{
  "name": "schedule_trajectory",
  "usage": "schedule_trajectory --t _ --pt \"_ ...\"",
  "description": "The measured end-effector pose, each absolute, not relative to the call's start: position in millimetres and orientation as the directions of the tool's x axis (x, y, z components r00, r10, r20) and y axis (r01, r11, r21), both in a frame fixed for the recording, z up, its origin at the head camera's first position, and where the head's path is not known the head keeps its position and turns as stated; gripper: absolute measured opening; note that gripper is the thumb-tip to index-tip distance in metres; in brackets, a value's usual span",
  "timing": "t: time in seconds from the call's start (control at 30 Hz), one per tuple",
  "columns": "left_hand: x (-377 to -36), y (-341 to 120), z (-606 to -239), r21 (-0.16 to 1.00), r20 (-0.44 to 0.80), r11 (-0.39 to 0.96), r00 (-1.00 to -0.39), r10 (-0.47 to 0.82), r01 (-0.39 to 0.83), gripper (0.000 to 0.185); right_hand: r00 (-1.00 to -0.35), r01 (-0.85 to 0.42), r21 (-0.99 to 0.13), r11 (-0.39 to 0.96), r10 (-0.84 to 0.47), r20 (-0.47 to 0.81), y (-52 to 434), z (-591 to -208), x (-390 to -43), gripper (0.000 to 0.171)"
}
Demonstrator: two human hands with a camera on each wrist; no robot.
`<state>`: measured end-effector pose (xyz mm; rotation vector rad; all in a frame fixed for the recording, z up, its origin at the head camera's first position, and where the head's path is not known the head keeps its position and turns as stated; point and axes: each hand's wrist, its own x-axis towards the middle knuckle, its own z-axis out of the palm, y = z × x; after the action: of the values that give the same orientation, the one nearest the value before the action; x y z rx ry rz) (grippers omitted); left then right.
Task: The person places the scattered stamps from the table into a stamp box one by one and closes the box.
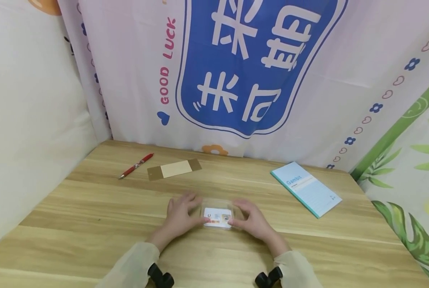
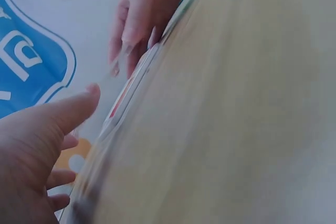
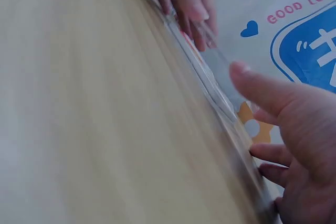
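Observation:
A small clear plastic box [image 1: 216, 228] with a white printed card [image 1: 214, 214] inside lies flat on the table at front centre. Over it, a clear plastic lid [image 3: 214, 44] spans the space between the two thumbs, its far side blurred in the head view. My left hand [image 1: 181, 214] holds the lid's left side, thumb at the near edge and fingers toward the far one. Mirroring it, my right hand [image 1: 252, 219] grips the right side the same way. Both wrist views show the thumbs raised above the box [image 2: 126, 95].
A red pen [image 1: 136, 166] lies at the back left, beside a flat brown-and-cream strip [image 1: 175, 169]. On the right is a light blue notebook [image 1: 306, 188] marked Gambit. A printed curtain [image 1: 135, 80] hangs along the table's back edge.

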<state>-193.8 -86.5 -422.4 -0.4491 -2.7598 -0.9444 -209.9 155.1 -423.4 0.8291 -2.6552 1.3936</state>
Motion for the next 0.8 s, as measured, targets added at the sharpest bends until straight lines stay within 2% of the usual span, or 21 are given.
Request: schedule_trajectory --t 0.13,0.47,0.8 --pt "-186.4 -85.6 -424.1 0.540 0.253 0.777 -0.943 0.216 0.323 0.066 -0.830 -0.529 -0.711 0.463 -0.457 0.319 155.9 -430.2 -205.1 0.056" --pt "-183.2 -82.0 -424.8 0.511 0.270 0.792 -0.937 0.221 0.334 0.062 -0.817 -0.566 -0.620 0.544 -0.470 0.334 158.4 -429.8 -204.0 0.056" --pt "-180.1 -82.4 -427.5 0.495 0.258 0.805 -0.940 0.225 0.329 0.063 -0.834 -0.540 -0.611 0.578 -0.463 0.300 158.0 -432.9 -202.6 0.057"
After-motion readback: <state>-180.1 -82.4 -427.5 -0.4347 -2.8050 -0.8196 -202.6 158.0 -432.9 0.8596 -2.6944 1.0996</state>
